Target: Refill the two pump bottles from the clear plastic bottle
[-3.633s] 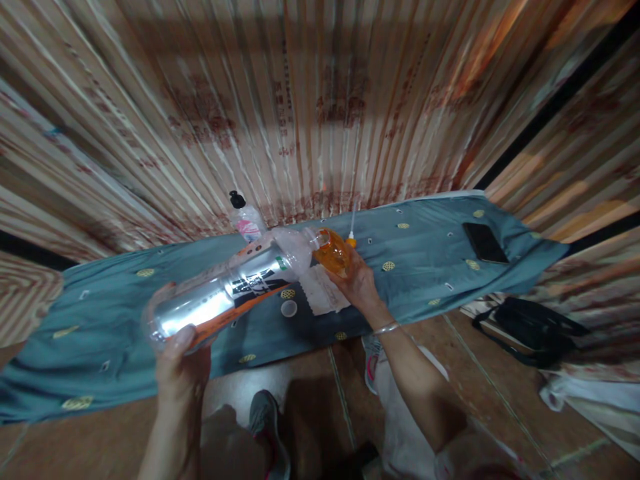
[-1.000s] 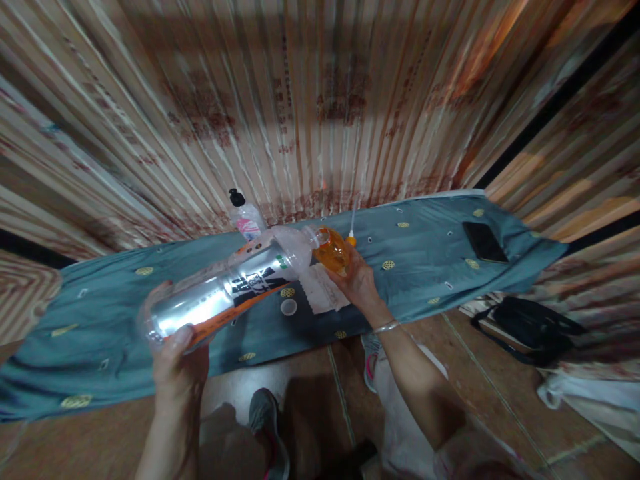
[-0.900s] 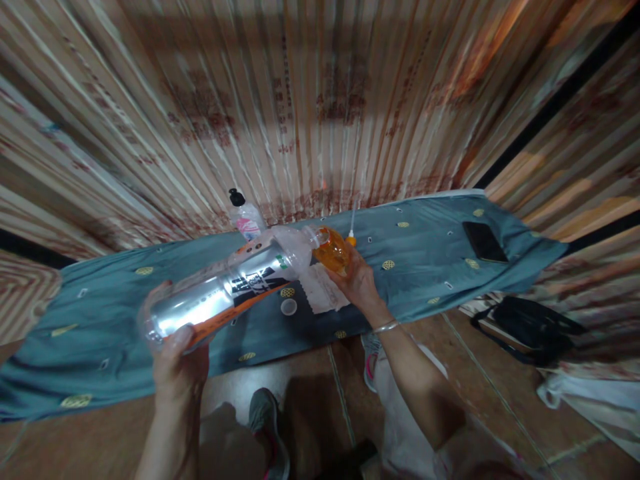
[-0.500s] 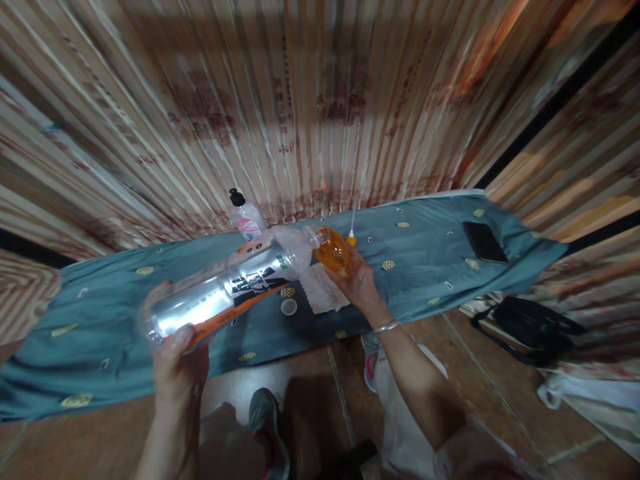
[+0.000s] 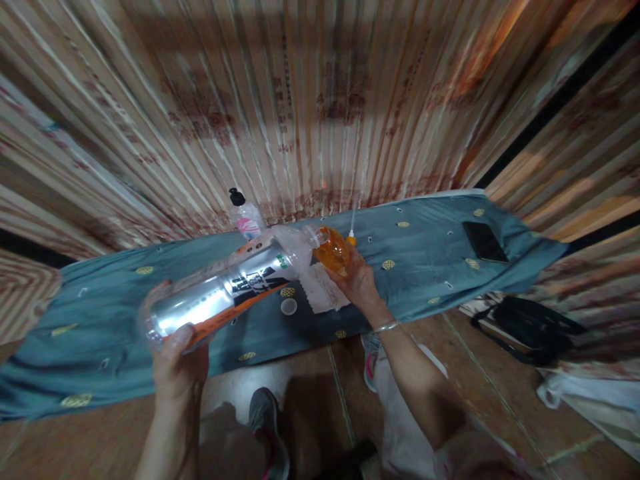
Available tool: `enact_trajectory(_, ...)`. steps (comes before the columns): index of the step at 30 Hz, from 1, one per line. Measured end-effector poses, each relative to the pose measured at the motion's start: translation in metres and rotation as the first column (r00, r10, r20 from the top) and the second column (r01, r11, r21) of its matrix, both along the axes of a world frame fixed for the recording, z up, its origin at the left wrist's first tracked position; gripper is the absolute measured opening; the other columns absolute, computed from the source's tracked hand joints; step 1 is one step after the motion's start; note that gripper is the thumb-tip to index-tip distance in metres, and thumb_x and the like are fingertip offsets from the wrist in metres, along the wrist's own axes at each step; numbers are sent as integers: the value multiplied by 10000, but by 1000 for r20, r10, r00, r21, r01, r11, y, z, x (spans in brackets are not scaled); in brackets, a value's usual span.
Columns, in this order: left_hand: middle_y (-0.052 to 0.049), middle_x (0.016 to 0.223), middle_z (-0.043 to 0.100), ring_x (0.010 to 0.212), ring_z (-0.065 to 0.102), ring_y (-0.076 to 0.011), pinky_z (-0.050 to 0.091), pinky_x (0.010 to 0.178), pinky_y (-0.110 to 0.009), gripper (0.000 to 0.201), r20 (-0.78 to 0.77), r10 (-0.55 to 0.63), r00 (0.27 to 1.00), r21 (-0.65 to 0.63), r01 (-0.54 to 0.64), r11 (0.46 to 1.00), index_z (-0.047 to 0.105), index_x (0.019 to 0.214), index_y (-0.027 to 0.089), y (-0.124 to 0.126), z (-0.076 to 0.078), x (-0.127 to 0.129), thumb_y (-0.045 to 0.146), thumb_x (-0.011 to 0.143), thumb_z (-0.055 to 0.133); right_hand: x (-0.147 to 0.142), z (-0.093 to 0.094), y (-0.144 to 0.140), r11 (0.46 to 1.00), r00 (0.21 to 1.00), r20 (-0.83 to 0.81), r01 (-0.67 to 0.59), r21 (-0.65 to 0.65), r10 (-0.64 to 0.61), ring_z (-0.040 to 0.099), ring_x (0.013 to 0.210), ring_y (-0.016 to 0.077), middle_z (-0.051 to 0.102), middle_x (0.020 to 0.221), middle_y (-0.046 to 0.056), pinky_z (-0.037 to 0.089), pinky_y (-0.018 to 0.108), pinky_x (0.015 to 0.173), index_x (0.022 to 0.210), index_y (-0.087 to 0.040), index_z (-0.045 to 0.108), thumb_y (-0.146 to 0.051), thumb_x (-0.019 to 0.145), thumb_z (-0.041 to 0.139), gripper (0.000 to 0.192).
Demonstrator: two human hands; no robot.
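My left hand [image 5: 180, 357] is closed round the base of a large clear plastic bottle [image 5: 225, 293] with a silver and orange label. The bottle is tilted, its neck pointing right. My right hand [image 5: 356, 277] grips a small bottle of orange liquid [image 5: 333, 250], whose mouth meets the neck of the large bottle. A pump top with a thin tube [image 5: 352, 237] lies just behind my right hand. Below the bottles are a small white cap [image 5: 289, 307] and a crumpled pale wrapper or cloth [image 5: 323, 288].
A clear bottle with a black pump top [image 5: 246, 217] stands at the back of the bench with blue-green cloth [image 5: 120, 307]. A black phone [image 5: 485, 241] lies on the right. Striped curtains [image 5: 310, 100] hang behind, and a black bag [image 5: 530, 330] rests low at right.
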State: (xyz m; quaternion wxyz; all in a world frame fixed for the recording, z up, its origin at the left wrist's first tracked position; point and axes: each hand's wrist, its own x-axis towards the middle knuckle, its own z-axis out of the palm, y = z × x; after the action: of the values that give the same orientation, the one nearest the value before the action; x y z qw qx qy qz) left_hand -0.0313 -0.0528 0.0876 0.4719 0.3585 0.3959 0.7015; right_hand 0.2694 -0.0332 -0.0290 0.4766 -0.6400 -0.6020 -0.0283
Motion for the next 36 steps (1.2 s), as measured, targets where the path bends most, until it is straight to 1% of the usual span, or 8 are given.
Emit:
enact_trajectory(6,13,1038,714,936,672,-195,618,739,-278,651,-8,-2,1000,13,2,1000,753,1039,325,1,0,1,309,412,926,0,-3,0,1000,1000,-2,-1,27,1,716,1168,338,714,1285,203,628,524,971,1421,-148,473,-439,842,766,711)
enact_trajectory(12,0,1060,726,958,685,-222,619,715,-304,640,-22,-5,1000,2,5,1000,744,1073,336,0,2,2,291,452,891,2,-5,1,1000,1000,-4,-10,-13,10,694,1207,352,694,1318,205,608,566,999,1467,-176,428,-414,842,761,747)
enact_trajectory(17,5,1015,719,931,675,-204,594,697,-264,535,-41,13,999,30,-12,999,733,988,301,-1,1,3,285,470,865,2,-4,1,1000,1000,6,-13,-22,13,688,1219,355,686,1328,226,596,543,1025,1455,-140,435,-464,848,753,758)
enact_trajectory(22,-1,964,724,922,680,-217,601,695,-278,513,-55,3,998,40,-1,999,734,972,300,-1,4,4,286,476,864,1,-2,0,999,1000,-9,-6,-34,5,685,1217,351,689,1322,204,607,549,1012,1439,-176,469,-496,857,752,721)
enact_trajectory(26,1,1001,729,902,686,-209,612,710,-293,580,-37,-17,999,26,18,999,742,1018,313,0,3,3,293,460,897,1,-3,1,999,1000,-13,11,-38,-11,692,1201,341,702,1295,207,608,530,1006,1428,-151,478,-501,850,758,731)
enact_trajectory(30,14,1023,727,929,677,-188,607,781,-274,679,-16,0,1000,25,0,1000,743,1066,320,1,2,2,298,411,920,0,-3,1,1000,1000,-5,12,-24,-12,697,1196,340,697,1307,202,600,557,1010,1427,-146,479,-448,840,769,721)
enact_trajectory(33,11,1030,730,965,675,-196,602,829,-288,689,-1,7,1000,16,-7,1000,743,1057,314,2,2,2,296,392,924,0,-3,1,1000,1000,-6,3,-27,-3,698,1191,347,699,1301,203,606,566,999,1436,-152,468,-424,840,765,719)
enact_trajectory(36,-2,1032,729,961,679,-209,607,803,-302,693,-1,1,1000,31,-1,1000,741,1064,301,1,3,2,292,396,924,1,-4,1,1000,1000,-2,-17,-22,17,687,1212,353,691,1318,211,600,569,1012,1444,-149,458,-435,838,764,737)
